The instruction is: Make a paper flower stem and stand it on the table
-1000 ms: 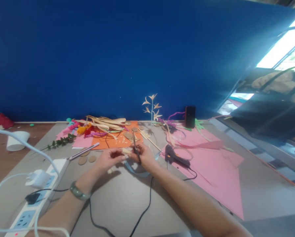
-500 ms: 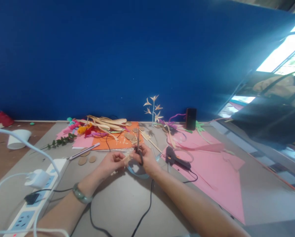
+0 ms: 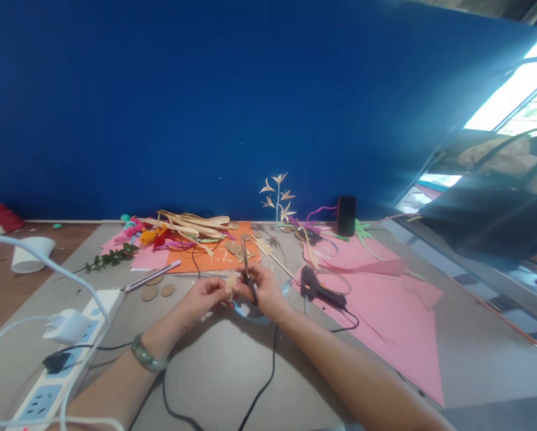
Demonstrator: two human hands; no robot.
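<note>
My left hand [image 3: 202, 302] pinches a small, pale beige piece of dried husk [image 3: 230, 284] between thumb and fingertips. My right hand [image 3: 267, 293] grips a pair of dark scissors [image 3: 245, 257], blades pointing up and away from me. Its fingertips also touch the beige piece, so the two hands meet over it. Below them on the table lies a light blue band [image 3: 254, 317], partly covered by the fingers. Farther back stands a stem with several star-shaped husk flowers [image 3: 278, 200]. A bundle of pale husk strips [image 3: 191, 224] rests on orange paper [image 3: 187, 261].
A black glue gun [image 3: 322, 290] lies on pink sheets [image 3: 394, 323] to the right, its cord trailing across the table. A power strip [image 3: 91, 320] with plugs and white cables is at left. Behind are a pen [image 3: 154, 276], cork discs [image 3: 149, 293] and a phone [image 3: 346, 215].
The beige piece has turned more upright between my fingers, and my hands have drawn closer around it. The scissors have tilted slightly to the left, still in my right hand.
</note>
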